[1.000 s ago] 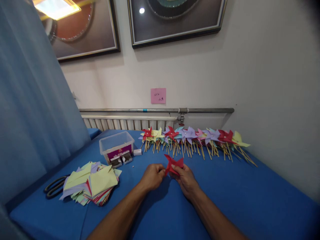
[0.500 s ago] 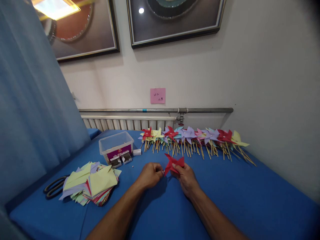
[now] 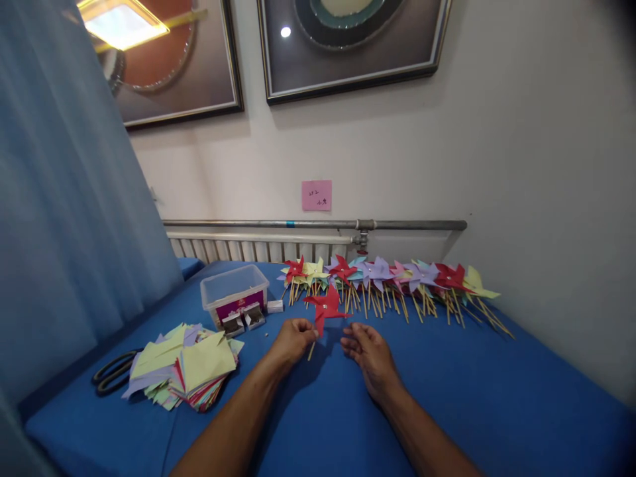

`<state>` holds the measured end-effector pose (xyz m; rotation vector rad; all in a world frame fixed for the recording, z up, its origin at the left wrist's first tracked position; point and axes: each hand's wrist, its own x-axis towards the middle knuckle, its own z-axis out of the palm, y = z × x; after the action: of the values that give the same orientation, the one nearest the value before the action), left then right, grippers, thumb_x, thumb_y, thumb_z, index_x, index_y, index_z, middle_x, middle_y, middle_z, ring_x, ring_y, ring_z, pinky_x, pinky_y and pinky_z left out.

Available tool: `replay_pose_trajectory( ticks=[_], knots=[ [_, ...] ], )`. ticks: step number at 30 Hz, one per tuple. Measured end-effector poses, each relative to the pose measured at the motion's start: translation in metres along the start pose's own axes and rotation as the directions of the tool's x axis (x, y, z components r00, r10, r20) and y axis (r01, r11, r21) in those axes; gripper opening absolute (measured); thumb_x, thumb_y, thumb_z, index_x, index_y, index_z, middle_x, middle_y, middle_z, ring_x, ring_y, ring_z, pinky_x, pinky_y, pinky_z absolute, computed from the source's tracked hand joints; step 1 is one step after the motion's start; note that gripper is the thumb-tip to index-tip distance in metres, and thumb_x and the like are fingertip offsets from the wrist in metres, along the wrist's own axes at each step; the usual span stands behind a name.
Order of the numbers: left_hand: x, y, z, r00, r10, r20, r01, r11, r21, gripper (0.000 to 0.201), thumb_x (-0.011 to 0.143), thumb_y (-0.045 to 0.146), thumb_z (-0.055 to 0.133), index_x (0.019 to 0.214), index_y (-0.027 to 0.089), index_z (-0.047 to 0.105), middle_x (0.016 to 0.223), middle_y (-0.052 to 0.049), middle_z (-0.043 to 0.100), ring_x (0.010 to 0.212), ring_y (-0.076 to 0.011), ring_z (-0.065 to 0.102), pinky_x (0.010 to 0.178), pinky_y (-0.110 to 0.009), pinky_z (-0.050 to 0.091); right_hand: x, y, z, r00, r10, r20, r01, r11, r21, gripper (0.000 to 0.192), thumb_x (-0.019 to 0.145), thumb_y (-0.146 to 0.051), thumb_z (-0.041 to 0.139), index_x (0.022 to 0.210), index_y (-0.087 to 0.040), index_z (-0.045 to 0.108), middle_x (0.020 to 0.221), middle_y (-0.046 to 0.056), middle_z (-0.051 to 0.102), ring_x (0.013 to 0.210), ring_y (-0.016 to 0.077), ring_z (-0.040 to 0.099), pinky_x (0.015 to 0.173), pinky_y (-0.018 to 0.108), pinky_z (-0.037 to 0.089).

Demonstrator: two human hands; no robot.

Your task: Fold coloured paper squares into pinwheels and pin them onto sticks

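Working over the blue table (image 3: pixel 497 397), we are facing a long row of finished pinwheels (image 3: pixel 392 281) lying beyond our hands. Left of our left grip, a stack of coloured paper squares (image 3: pixel 183 364) is sitting. Our left hand (image 3: pixel 293 341) is pinching the stick of a red pinwheel (image 3: pixel 324 307), holding it upright. Just right of it, our right hand (image 3: pixel 370 354) is resting loosely open, holding nothing.

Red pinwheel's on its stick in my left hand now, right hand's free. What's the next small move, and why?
Probably lay the red pinwheel with the row of finished pinwheels along the wall. Its blades look folded and pinned on the stick, the left hand alone holds it, and the right hand rests empty on the blue table.
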<state>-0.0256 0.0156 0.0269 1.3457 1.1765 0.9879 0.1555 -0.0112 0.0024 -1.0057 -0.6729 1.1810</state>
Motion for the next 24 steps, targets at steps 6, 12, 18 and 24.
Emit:
replay_pose_trajectory(
  ticks=[6, 12, 18, 24],
  knots=[
    [0.003, -0.004, 0.006, 0.999, 0.034, -0.029, -0.039, 0.977, -0.207, 0.029, 0.06, 0.04, 0.075, 0.064, 0.018, 0.056, 0.048, 0.004, 0.051, 0.042, -0.0091, 0.043, 0.047, -0.024, 0.031, -0.018, 0.018, 0.016, 0.969, -0.032, 0.244, 0.106, 0.949, -0.297, 0.025, 0.069, -0.042, 0.079, 0.076, -0.022, 0.066, 0.066, -0.001, 0.066, 0.053, 0.0144, 0.059, 0.053, 0.027, 0.045],
    [0.001, -0.003, 0.013, 1.0, 0.018, -0.025, -0.024, 0.959, -0.282, 0.033, 0.058, 0.041, 0.079, 0.067, 0.017, 0.058, 0.049, 0.003, 0.054, 0.043, -0.0101, 0.047, 0.047, -0.023, 0.029, -0.03, 0.024, 0.027, 0.942, 0.008, 0.335, 0.114, 0.933, -0.341, 0.019, 0.07, -0.037, 0.074, 0.075, -0.023, 0.063, 0.063, -0.004, 0.06, 0.053, 0.0129, 0.056, 0.053, 0.025, 0.041],
    [-0.002, 0.003, 0.016, 0.998, 0.0, -0.057, -0.019, 0.945, -0.328, 0.032, 0.054, 0.038, 0.078, 0.071, 0.016, 0.063, 0.053, 0.002, 0.059, 0.042, -0.0087, 0.045, 0.047, -0.024, 0.031, -0.026, 0.022, 0.023, 0.953, -0.003, 0.303, 0.117, 0.925, -0.361, 0.02, 0.07, -0.038, 0.073, 0.07, -0.023, 0.059, 0.057, -0.005, 0.057, 0.049, 0.013, 0.053, 0.051, 0.026, 0.039],
    [-0.001, 0.004, 0.015, 0.988, 0.038, -0.148, -0.082, 0.951, -0.298, 0.043, 0.058, 0.051, 0.083, 0.065, 0.017, 0.058, 0.055, 0.001, 0.057, 0.044, -0.0079, 0.044, 0.048, -0.024, 0.031, -0.024, 0.028, 0.021, 0.949, -0.012, 0.316, 0.138, 0.915, -0.379, 0.02, 0.071, -0.038, 0.072, 0.071, -0.024, 0.059, 0.06, -0.005, 0.058, 0.053, 0.0141, 0.056, 0.054, 0.027, 0.042]
  ],
)
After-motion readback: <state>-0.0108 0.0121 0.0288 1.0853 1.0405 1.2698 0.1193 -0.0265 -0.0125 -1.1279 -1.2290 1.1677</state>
